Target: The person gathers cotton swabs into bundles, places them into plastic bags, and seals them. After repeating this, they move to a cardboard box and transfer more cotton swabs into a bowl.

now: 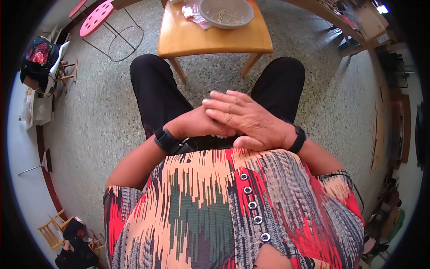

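Observation:
My right hand (248, 119) lies across my left hand (197, 123) in front of my waist. The right hand's fingers are stretched out flat and point left, with its thumb lower down near my patterned shirt (201, 197). Most of the left hand's fingers are hidden under the right hand. Each wrist carries a black band. Beyond my knees, a grey bowl (228, 25) with several thin pale sticks (226, 17) in it stands on a small wooden table (215, 42). A clear and pink plastic packet (195, 14) lies left of the bowl. Neither hand touches these.
A pink stool (96, 19) with thin metal legs stands to the table's left. Dark bags or cloth (40, 58) are piled at the far left. A wooden chair (56, 228) is at lower left. Cardboard boxes (374, 27) sit at upper right.

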Demonstrator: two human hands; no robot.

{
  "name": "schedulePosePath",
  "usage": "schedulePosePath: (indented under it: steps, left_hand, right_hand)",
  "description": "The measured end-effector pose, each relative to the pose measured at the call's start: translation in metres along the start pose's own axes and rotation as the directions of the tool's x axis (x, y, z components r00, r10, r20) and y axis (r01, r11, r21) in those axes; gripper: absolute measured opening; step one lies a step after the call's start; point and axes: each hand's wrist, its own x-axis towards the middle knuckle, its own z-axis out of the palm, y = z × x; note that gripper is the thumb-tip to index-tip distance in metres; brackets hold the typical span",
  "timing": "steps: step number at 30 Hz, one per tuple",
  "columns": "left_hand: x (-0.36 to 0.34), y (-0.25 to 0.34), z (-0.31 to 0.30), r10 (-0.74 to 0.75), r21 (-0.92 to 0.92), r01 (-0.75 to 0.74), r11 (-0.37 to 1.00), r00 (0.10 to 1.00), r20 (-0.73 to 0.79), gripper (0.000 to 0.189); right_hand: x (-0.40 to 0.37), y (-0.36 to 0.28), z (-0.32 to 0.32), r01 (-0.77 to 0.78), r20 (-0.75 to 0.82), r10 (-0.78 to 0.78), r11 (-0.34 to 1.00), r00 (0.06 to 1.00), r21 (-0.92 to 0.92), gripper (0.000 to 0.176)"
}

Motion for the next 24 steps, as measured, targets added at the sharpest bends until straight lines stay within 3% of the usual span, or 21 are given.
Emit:
schedulePosePath:
  steps: [2, 3, 4, 6, 7, 8, 10, 11, 12, 17, 23, 24]
  left_hand:
    - [-0.001, -0.008, 0.0, -0.084, -0.504, 0.129, 0.854, 0.99, 0.11, 0.037]
    - [-0.001, -0.005, 0.003, -0.062, -0.609, 0.089, 0.789, 0.996, 0.065, 0.033]
    - [-0.003, -0.004, 0.002, -0.066, -0.613, 0.086, 0.785, 0.996, 0.055, 0.033]
    - [-0.002, -0.002, -0.002, -0.055, -0.159, 0.055, 0.986, 0.998, 0.008, 0.04]
    - [-0.002, -0.006, -0.001, -0.07, -0.212, 0.074, 0.975, 0.997, 0.026, 0.06]
    - [-0.001, -0.006, 0.0, -0.065, -0.211, 0.069, 0.975, 0.998, 0.023, 0.06]
    - [-0.002, 0.003, 0.004, -0.044, -0.61, 0.029, 0.792, 0.999, -0.009, 0.078]
    - [-0.003, 0.009, 0.003, -0.065, -0.61, 0.052, 0.791, 0.998, 0.0, 0.084]
    - [-0.003, 0.007, 0.004, -0.067, -0.611, 0.053, 0.79, 0.998, -0.001, 0.084]
    - [0.002, 0.003, 0.006, 0.03, -0.569, -0.025, 0.822, 1.0, 0.0, 0.1]
    - [-0.006, -0.008, 0.009, -0.031, -0.454, 0.01, 0.891, 0.999, -0.038, 0.105]
    - [-0.008, -0.015, 0.01, 0.016, -0.342, -0.035, 0.939, 0.998, -0.059, 0.094]
  right_hand:
    - [0.0, 0.005, -0.015, 0.046, -0.277, -0.035, 0.998, 0.96, 0.032, 0.083]
    - [-0.001, 0.004, -0.019, 0.04, -0.318, -0.029, 0.999, 0.948, 0.028, 0.082]
    - [-0.002, 0.002, -0.019, 0.033, -0.36, -0.021, 0.999, 0.933, 0.027, 0.082]
    - [-0.003, -0.001, 0.0, 0.0, -0.019, -0.001, 0.999, 1.0, -0.051, 0.081]
    - [-0.004, 0.0, 0.003, -0.007, -0.047, 0.007, 1.0, 0.999, -0.003, 0.077]
    - [-0.006, 0.002, -0.002, -0.005, -0.044, 0.004, 1.0, 0.999, -0.007, 0.077]
    - [-0.006, 0.001, -0.015, -0.057, -0.368, 0.09, 0.993, 0.926, 0.1, 0.069]
    - [-0.008, 0.002, -0.014, -0.08, -0.494, 0.126, 0.99, 0.86, 0.112, 0.063]
    - [-0.013, 0.002, -0.014, -0.138, -0.511, 0.184, 0.982, 0.84, 0.128, 0.059]
    - [-0.009, -0.012, -0.012, -0.353, -0.232, 0.394, 0.914, 0.889, 0.198, 0.049]
    - [-0.016, -0.013, -0.002, -0.312, -0.22, 0.436, 0.845, 0.873, 0.434, 0.046]
    - [-0.017, -0.014, -0.001, -0.312, -0.213, 0.433, 0.844, 0.876, 0.436, 0.046]
